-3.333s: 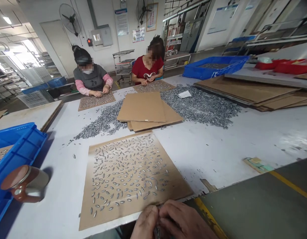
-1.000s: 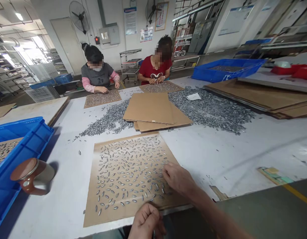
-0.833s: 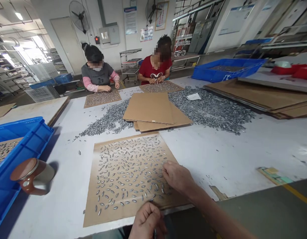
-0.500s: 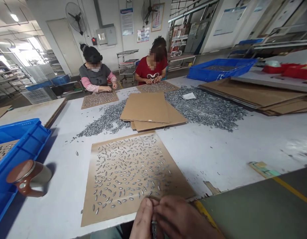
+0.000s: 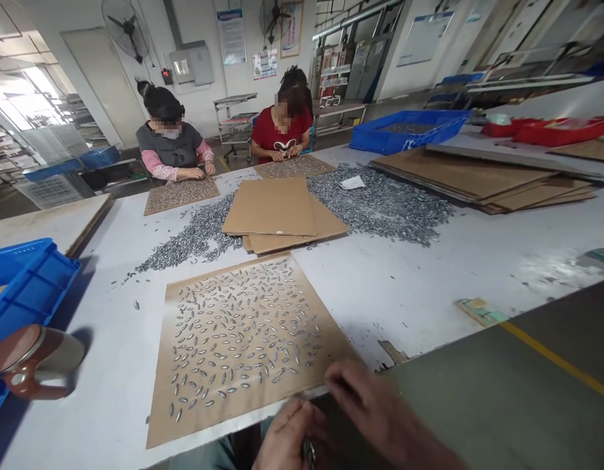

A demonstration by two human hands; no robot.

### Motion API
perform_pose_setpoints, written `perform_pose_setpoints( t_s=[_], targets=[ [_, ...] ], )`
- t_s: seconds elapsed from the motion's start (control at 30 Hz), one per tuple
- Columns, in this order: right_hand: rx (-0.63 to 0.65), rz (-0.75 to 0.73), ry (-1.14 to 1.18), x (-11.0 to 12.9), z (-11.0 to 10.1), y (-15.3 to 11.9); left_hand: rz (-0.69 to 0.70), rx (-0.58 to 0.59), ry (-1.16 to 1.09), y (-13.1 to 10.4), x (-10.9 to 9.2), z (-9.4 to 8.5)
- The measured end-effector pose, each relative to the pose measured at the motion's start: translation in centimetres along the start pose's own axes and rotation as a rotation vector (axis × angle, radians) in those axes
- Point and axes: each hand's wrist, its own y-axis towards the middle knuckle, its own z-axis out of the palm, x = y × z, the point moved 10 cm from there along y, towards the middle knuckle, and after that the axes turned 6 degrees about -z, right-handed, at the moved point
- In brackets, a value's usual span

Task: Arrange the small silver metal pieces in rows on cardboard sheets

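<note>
At the bottom centre my left hand (image 5: 293,436) is closed around small silvery metal pieces (image 5: 308,452), which show at its lower side. My right hand (image 5: 373,399) is over the near right corner of a brown cardboard sheet (image 5: 158,418). Its fingers are curled together and slightly blurred, so what lies between them is hidden. Many spindle-shaped metal pieces (image 5: 232,338) like those in my left hand lie spread over the sheet, spaced apart at varied angles. The sheet lies flat on the white table (image 5: 111,365), close to its front edge.
Cardboard sheets (image 5: 270,205) rest among heaped metal pieces (image 5: 380,205). A brown mug (image 5: 47,365) stands beside a blue crate (image 5: 32,287) at left. Another blue crate (image 5: 404,130) and stacked boards (image 5: 468,173) are at back right. Two people (image 5: 169,147) (image 5: 282,127) work across the table.
My right hand has moved away from my left hand, right and up to the sheet's near corner. My left hand stays low, still closed. The whole view has shifted slightly.
</note>
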Motion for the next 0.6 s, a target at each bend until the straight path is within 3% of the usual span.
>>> perform_pose_setpoints(
  t_s=[0.1, 0.17, 0.4, 0.6],
  targets=[
    [-0.092, 0.090, -0.031, -4.6, -0.7, 2.0, -0.013, 0.064, 0.004, 0.3, 0.2, 0.7],
    [-0.094, 0.089, -0.078, -6.4, -0.1, 3.0, 0.006, 0.089, 0.029, 0.4, 0.0, 0.8],
    [-0.077, -0.102, -0.394, -5.0, 1.9, 3.0, 0.013, 0.046, 0.029, 0.6, -0.2, -0.8],
    [-0.113, -0.080, -0.408, -5.8, 0.7, 2.1, 0.018, 0.068, 0.015, 0.5, -0.4, -0.8]
  ],
)
